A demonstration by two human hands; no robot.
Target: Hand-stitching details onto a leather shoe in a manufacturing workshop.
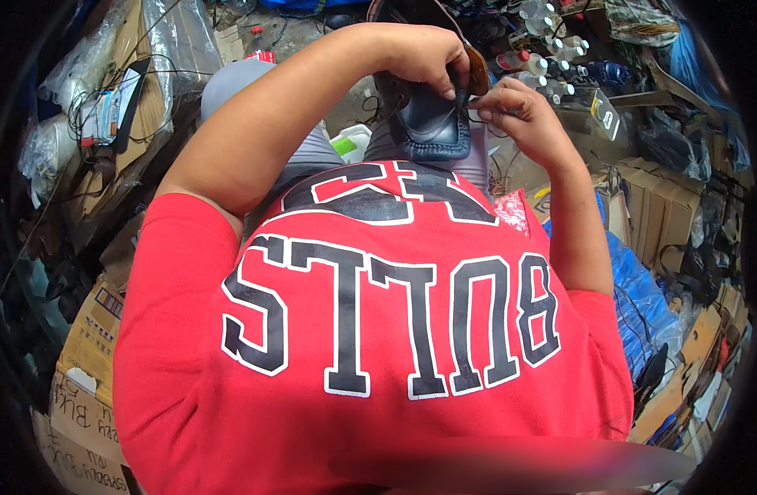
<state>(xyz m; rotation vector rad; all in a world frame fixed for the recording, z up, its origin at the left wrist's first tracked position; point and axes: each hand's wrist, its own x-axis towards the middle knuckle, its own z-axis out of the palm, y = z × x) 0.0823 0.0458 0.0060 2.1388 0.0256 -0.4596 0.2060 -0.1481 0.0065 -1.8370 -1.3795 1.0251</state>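
Note:
A black leather shoe (428, 132) rests between my knees, its stitched toe toward my body. My left hand (428, 59) is closed on the shoe's upper, reaching over from the left with thumb and fingers pressed on the leather. A brown edge (477, 73) runs along the shoe's right side. Close against that side, my right hand (517, 115) is pinched shut, thumb and forefinger together. Whatever lies between those fingertips is too small to make out. The far end of the shoe is partly hidden behind my left hand.
Several plastic bottles (552, 62) are crowded at the far right. A red-capped bottle (259, 41) stands far left of the shoe. Cardboard (651, 198) and blue plastic sheeting (642, 280) lie to my right. Clear plastic bags (181, 49) and cardboard boxes (90, 346) are on my left.

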